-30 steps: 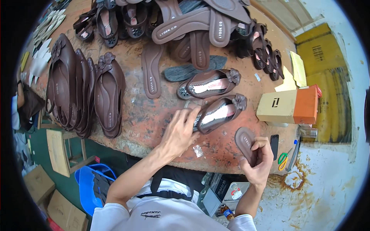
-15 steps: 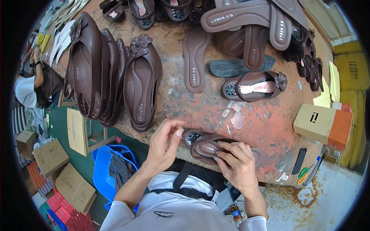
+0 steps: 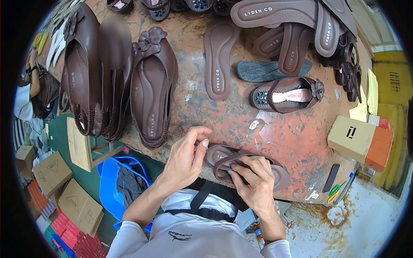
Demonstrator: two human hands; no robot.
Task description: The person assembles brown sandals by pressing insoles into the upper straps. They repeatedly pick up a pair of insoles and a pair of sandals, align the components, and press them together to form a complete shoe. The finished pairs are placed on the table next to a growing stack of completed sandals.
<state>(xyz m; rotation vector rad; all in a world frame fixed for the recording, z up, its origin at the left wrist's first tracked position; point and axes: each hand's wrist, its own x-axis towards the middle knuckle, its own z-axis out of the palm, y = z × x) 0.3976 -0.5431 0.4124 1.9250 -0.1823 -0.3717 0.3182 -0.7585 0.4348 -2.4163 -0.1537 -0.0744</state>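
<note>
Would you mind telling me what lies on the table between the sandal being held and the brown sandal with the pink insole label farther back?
In the head view, only small clear plastic scraps lie on the worn table between the held sandal and the sandal farther back.

The person wears a pale grey, short-sleeved shirt with a small dark printed emblem on the chest at about six o'clock. A broad black strap crosses the front just above it, toward twelve. Both forearms are bare from the sleeve ends up, and the left hand [image 3: 186,151] and right hand [image 3: 254,179] carry no gloves, rings or watch.
</note>
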